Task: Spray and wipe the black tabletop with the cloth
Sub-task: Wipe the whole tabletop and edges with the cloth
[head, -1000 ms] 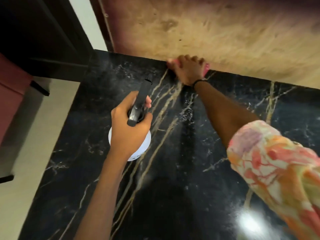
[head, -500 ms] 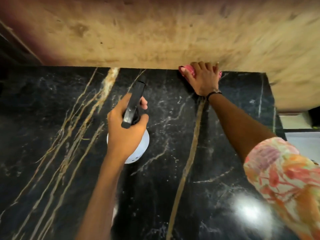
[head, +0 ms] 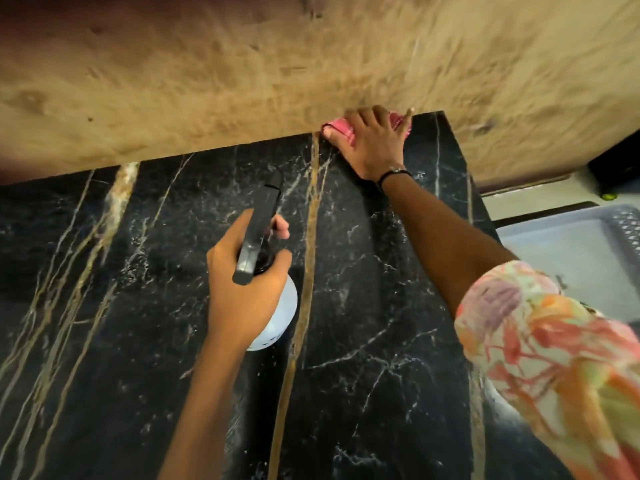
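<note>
1. A person's right hand point(head: 372, 143) presses a pink cloth point(head: 341, 130) flat against the black tabletop point(head: 363, 306) at upper centre of the frame, right where the marble meets the tan wall point(head: 242, 71); the fingers lie spread over the cloth rather than curled round it.
2. At centre frame, the left hand point(head: 242, 289) grips a white spray bottle point(head: 282, 313) by its neck, fingers wrapped round it under the black trigger head point(head: 258, 233), the nozzle pointing up the frame toward the wall.
3. The job looks to be mid-course: wiping is under way along the back edge near the right-hand corner.
4. Whether the broad slab in the lower half of the frame has been wiped cannot be told; no spray film shows clearly.
5. A pale basket point(head: 588, 251) sits beyond the table's right edge.
</note>
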`<move>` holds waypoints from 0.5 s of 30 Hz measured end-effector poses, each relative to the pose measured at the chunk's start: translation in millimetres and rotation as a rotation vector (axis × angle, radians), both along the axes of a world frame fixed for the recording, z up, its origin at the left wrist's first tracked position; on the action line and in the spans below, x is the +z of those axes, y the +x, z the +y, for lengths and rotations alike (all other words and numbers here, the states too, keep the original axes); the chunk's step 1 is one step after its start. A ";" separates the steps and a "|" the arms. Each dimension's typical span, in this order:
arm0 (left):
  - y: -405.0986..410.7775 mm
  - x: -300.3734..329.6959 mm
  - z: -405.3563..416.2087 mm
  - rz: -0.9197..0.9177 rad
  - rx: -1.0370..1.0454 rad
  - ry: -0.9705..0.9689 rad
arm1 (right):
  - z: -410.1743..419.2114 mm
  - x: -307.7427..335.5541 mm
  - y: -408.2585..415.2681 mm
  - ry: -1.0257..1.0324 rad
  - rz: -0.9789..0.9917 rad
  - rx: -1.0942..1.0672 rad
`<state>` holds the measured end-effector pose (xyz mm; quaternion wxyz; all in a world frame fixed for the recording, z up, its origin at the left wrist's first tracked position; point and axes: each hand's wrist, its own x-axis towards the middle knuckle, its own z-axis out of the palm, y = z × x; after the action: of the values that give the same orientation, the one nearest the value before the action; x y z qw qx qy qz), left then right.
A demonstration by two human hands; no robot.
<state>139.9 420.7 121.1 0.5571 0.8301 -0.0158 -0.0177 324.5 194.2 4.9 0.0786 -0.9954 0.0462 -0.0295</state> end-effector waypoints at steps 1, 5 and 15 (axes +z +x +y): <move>-1.9 0.0 -1.8 -0.007 -0.017 0.004 | -13.5 0.4 -1.3 -0.003 0.006 -0.030; -12.5 1.4 -5.3 -0.041 -0.076 -0.011 | -67.8 -0.9 -8.7 0.035 -0.001 -0.231; -36.3 10.5 -20.5 -0.072 -0.145 -0.012 | -63.7 -1.1 -136.7 0.103 0.014 -0.558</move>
<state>103.6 400.3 131.6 0.5585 0.8234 -0.0959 -0.0280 187.8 130.4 3.8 0.1174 -0.9390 0.3205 -0.0407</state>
